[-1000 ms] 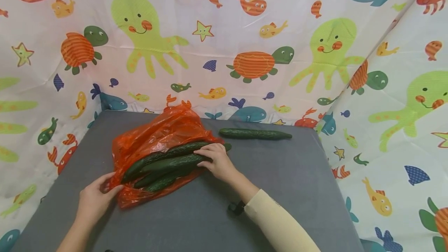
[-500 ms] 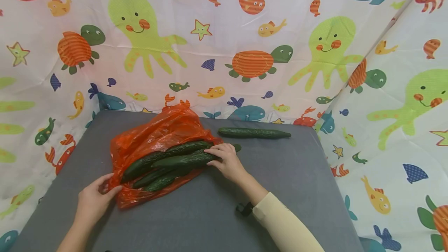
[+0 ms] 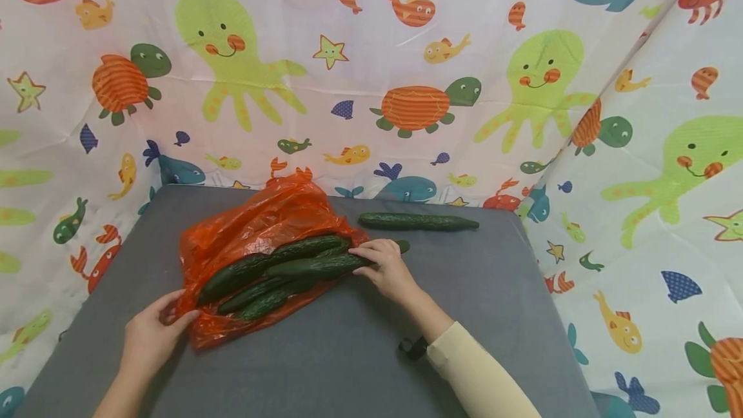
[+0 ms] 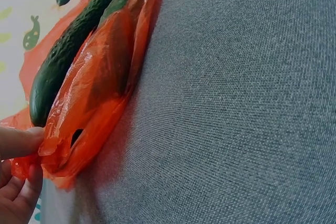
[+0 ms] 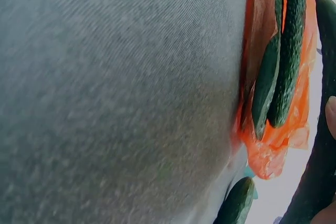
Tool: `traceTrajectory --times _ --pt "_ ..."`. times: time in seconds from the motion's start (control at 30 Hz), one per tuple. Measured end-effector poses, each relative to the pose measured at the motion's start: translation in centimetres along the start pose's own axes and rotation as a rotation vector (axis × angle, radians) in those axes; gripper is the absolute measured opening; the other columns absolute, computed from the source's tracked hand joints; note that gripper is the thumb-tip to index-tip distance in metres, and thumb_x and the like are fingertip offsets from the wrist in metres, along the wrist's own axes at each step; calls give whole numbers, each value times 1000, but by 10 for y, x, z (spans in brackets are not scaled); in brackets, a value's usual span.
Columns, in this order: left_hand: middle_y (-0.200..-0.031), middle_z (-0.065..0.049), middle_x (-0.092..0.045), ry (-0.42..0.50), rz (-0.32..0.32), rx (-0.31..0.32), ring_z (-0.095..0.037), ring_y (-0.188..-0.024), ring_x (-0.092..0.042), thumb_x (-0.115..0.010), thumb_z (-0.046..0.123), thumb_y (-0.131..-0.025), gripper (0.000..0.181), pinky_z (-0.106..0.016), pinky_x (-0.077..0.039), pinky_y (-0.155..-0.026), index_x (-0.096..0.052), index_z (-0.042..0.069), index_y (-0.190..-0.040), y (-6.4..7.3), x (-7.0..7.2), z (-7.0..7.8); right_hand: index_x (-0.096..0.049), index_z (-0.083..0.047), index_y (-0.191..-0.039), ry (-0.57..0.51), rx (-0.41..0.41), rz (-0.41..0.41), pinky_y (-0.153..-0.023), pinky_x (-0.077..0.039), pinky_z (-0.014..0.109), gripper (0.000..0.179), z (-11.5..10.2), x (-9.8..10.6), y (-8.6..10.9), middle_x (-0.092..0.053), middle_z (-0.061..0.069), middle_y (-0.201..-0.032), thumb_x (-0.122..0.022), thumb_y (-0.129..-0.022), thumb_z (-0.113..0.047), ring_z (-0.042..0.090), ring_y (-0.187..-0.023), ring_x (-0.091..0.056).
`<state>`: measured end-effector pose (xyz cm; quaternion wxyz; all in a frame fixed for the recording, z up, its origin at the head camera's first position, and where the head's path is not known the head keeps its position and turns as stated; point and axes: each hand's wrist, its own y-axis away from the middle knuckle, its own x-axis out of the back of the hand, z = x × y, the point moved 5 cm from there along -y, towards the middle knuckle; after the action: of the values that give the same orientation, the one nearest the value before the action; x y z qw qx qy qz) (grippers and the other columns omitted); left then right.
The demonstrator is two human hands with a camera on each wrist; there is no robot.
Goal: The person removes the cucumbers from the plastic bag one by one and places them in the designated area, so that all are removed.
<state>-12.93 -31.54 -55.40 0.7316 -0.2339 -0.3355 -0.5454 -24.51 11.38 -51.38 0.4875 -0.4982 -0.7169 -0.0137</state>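
An orange plastic bag (image 3: 232, 231) lies on the grey table with several dark green cucumbers (image 3: 229, 279) on and partly in it. At its near left corner my left hand (image 3: 149, 335) pinches the film between thumb and fingers; the left wrist view shows the bunched plastic (image 4: 94, 93) there. My right hand (image 3: 391, 273) grips one cucumber (image 3: 313, 268) near its right end, with the tip sticking out past the fingers. In the right wrist view this held cucumber (image 5: 315, 166) runs along the right edge, apart from those lying on the bag.
A single cucumber (image 3: 418, 221) lies at the back right of the grey table (image 3: 464, 289), behind my right hand. A curtain (image 3: 360, 82) printed with sea animals hangs along the back and both sides.
My right hand has moved to the right, drawing the held cucumber along over the others. My left hand stays at the bag's corner, and the other cucumbers lie nearly as before.
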Motion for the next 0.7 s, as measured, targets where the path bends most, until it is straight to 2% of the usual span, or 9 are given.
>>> traceTrajectory --times 0.2,0.43,0.7 --pt "-121 -30 -67 5 -30 6 -46 -104 -68 -76 46 -88 65 -58 -55 -83 -62 2 -134 -4 -4 0 -74 -11 -121 14 -34 20 -109 -34 55 43 11 12 8 -70 5 -118 -84 -79 -13 27 -113 -59" --pt "-120 -30 -68 18 -5 -5 -46 -102 -69 -77 44 -89 62 -57 -56 -81 -63 3 -133 -1 -2 0 -73 -9 -123 2 -78 24 -112 -32 56 45 18 21 14 -70 5 -118 -84 -79 -7 28 -115 -58" --pt "-119 -30 -68 9 3 -1 -45 -102 -69 -77 43 -89 62 -58 -56 -82 -63 1 -132 1 1 1 -73 -13 -122 29 -134 21 -112 -34 54 43 26 31 19 -70 3 -119 -84 -81 -11 28 -117 -59"
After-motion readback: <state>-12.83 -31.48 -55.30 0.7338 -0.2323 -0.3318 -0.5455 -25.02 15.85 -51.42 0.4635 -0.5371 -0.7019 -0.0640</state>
